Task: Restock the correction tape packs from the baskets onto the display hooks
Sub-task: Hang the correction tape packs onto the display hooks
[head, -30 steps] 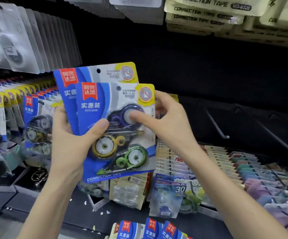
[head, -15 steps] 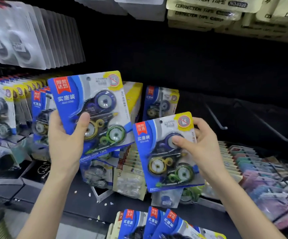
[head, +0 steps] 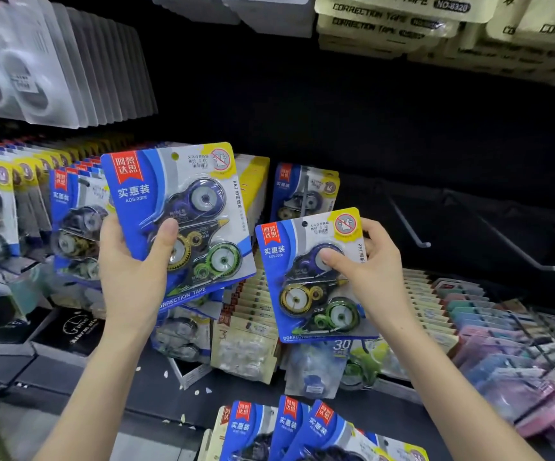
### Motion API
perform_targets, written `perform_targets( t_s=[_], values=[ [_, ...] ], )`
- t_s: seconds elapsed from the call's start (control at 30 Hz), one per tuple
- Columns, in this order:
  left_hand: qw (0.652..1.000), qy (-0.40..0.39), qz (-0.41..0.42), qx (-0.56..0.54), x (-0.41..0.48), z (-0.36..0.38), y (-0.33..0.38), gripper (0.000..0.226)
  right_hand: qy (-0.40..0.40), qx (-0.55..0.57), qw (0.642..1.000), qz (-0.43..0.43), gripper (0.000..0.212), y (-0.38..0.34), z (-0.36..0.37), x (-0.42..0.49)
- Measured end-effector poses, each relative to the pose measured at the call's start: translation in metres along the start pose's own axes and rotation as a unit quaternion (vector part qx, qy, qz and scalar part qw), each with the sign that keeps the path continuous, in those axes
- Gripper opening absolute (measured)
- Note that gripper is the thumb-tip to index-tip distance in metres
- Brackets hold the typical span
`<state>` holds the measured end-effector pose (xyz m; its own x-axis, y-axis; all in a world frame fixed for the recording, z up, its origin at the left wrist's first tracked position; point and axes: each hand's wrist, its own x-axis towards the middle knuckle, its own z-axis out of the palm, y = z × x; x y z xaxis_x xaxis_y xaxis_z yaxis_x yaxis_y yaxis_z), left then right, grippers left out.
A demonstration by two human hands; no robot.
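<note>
While the left hand (head: 129, 277) grips one correction tape pack (head: 183, 207), the right hand (head: 374, 271) pinches another pack (head: 306, 294).

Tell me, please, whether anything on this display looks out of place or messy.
Small white flecks lie scattered on the dark shelf ledge below the hanging packs, like debris; a white cardboard piece sits askew among them.

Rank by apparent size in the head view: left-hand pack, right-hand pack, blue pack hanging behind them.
1. left-hand pack
2. right-hand pack
3. hanging pack, partly hidden behind the right-hand one
All three share one design, so nearness to the camera probably makes the difference.
</note>
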<state>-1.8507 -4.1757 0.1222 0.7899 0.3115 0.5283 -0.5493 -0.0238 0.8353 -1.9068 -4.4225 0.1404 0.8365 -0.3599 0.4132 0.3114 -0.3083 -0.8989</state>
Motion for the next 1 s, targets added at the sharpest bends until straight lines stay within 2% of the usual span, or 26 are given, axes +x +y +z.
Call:
perform_targets(
  t_s=[0.13,0.3,0.4,0.6,0.8,1.0],
  values=[
    [1.0,0.0,-0.007,0.001,-0.002,0.001,-0.003,0.021,0.014,-0.008,1.0,-0.007,0.04,0.002,0.008,0.003],
    [1.0,-0.009,-0.008,0.022,-0.008,0.003,-0.004,0.027,0.072,-0.03,0.997,-0.014,0.039,0.009,0.008,-0.002],
    [1.0,-0.006,-0.01,0.015,-0.006,0.003,-0.004,0.021,0.063,-0.044,0.997,-0.007,0.037,0.02,0.011,0.008],
    [0.999,-0.009,-0.027,-0.019,-0.005,0.003,-0.009,0.031,0.08,-0.033,0.996,0.013,0.043,0.056,0.024,0.048],
    [0.998,0.011,-0.045,-0.042,0.004,0.003,-0.017,0.026,0.104,0.012,0.992,0.072,0.048,0.083,0.04,0.114],
    [0.997,0.009,-0.043,-0.057,0.013,0.007,-0.021,0.025,0.123,0.037,0.984,0.126,0.039,0.098,0.048,0.162]
  ],
)
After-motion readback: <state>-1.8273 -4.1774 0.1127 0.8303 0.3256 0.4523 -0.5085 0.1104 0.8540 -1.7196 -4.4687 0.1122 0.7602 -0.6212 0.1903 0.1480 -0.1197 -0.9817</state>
